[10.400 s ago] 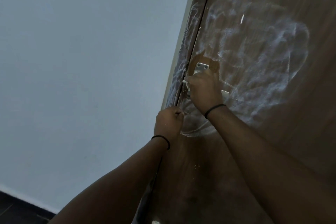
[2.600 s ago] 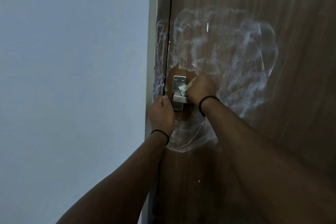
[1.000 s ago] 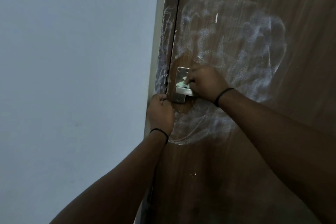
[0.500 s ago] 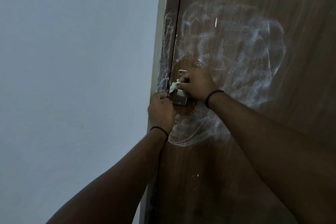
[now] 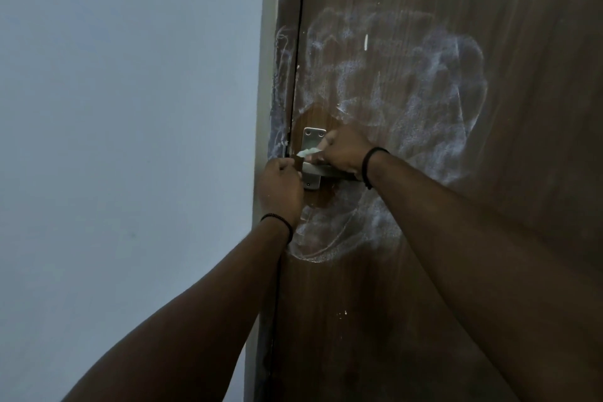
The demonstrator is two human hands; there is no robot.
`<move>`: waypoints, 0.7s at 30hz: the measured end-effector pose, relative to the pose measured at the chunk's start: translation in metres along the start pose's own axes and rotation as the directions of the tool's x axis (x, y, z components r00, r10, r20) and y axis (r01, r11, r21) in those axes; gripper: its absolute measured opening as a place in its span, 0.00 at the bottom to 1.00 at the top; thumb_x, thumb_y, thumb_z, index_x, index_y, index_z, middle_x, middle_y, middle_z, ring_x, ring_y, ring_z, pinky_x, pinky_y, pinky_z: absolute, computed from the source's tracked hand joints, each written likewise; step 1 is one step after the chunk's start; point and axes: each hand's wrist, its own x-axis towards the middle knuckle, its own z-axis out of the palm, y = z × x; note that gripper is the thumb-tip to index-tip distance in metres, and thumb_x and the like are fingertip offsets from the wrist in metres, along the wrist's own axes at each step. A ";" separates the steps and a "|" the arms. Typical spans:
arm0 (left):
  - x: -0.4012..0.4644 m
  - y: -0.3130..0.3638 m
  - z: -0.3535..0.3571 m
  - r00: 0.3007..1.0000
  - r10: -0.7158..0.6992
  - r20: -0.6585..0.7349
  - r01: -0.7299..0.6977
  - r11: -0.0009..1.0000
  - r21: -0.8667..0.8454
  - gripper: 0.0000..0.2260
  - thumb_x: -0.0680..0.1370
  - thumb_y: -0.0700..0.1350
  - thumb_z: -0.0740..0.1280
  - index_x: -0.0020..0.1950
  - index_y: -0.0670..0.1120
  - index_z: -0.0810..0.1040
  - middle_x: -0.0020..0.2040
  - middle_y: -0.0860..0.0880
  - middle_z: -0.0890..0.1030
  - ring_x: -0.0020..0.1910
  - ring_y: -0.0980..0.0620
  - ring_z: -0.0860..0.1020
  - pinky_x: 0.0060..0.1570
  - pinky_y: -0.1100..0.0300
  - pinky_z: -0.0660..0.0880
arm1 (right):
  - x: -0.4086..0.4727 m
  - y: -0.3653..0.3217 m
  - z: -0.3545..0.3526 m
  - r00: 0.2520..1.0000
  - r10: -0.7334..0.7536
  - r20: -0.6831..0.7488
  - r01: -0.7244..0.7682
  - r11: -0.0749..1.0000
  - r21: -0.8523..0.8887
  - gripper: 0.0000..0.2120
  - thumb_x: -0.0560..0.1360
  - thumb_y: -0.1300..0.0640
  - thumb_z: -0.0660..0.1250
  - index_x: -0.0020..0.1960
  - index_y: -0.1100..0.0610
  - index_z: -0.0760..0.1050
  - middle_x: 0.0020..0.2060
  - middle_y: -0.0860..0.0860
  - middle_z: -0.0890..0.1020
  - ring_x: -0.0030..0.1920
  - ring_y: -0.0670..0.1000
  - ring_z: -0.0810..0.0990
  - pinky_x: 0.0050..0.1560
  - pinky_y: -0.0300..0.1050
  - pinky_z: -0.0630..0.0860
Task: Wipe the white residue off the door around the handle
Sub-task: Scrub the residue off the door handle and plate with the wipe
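My right hand (image 5: 342, 152) pinches a small pale cloth (image 5: 308, 151) against the metal plate of the handle (image 5: 318, 170). My left hand (image 5: 282, 188) is curled at the door (image 5: 489, 271) edge just beside the plate; what it holds, I cannot tell. The white residue (image 5: 424, 101) rings the handle, thick above and to the right, with only a small patch by the plate bare. I judge the cloth so small it may smear rather than lift. I see no containers.
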 end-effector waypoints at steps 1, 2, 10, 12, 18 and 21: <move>0.001 0.001 0.003 1.000 -0.012 0.004 0.012 1.000 -0.012 0.12 0.80 0.40 0.55 0.55 0.45 0.78 0.52 0.40 0.82 0.52 0.40 0.81 0.54 0.44 0.79 | 0.000 0.000 -0.002 0.999 -0.024 0.024 0.024 1.000 0.008 0.09 0.69 0.53 0.78 0.42 0.57 0.81 0.44 0.51 0.82 0.46 0.49 0.79 0.49 0.45 0.77; 0.001 0.001 0.005 1.000 -0.019 0.004 0.019 0.999 -0.028 0.12 0.80 0.39 0.55 0.55 0.45 0.78 0.51 0.40 0.82 0.51 0.39 0.81 0.54 0.44 0.79 | -0.001 0.001 -0.005 0.998 -0.039 0.050 0.038 0.999 0.019 0.09 0.68 0.53 0.78 0.40 0.55 0.79 0.43 0.50 0.81 0.46 0.48 0.78 0.48 0.44 0.76; -0.004 -0.014 -0.015 0.997 -0.066 -0.025 0.065 0.995 -0.072 0.11 0.80 0.39 0.57 0.49 0.49 0.78 0.41 0.45 0.83 0.39 0.49 0.80 0.46 0.52 0.79 | -0.015 0.061 -0.051 0.863 -0.005 0.505 -0.203 0.912 0.356 0.05 0.78 0.60 0.65 0.48 0.63 0.75 0.52 0.66 0.80 0.37 0.48 0.82 0.34 0.38 0.77; -0.004 -0.016 -0.018 0.996 -0.088 -0.016 0.086 0.990 -0.111 0.10 0.79 0.38 0.58 0.50 0.48 0.78 0.40 0.44 0.82 0.38 0.49 0.80 0.46 0.51 0.79 | -0.014 0.064 -0.049 0.887 0.028 0.461 -0.221 0.902 0.371 0.05 0.78 0.60 0.66 0.47 0.62 0.74 0.52 0.68 0.79 0.38 0.51 0.80 0.36 0.41 0.76; -0.013 -0.016 -0.013 0.996 -0.084 0.022 0.086 0.990 -0.114 0.11 0.77 0.39 0.58 0.47 0.52 0.77 0.34 0.52 0.82 0.31 0.57 0.79 0.34 0.60 0.76 | -0.009 0.020 -0.026 0.972 -0.043 0.232 0.014 0.992 0.127 0.07 0.73 0.55 0.73 0.41 0.54 0.76 0.42 0.51 0.80 0.45 0.50 0.76 0.48 0.47 0.72; -0.019 -0.018 -0.015 0.994 -0.111 0.025 0.113 0.989 -0.098 0.10 0.75 0.42 0.58 0.47 0.53 0.77 0.35 0.51 0.83 0.34 0.55 0.81 0.38 0.57 0.78 | -0.012 0.019 -0.032 0.977 -0.052 0.206 0.047 0.998 0.033 0.07 0.73 0.56 0.73 0.40 0.54 0.76 0.38 0.49 0.79 0.40 0.47 0.76 0.40 0.40 0.72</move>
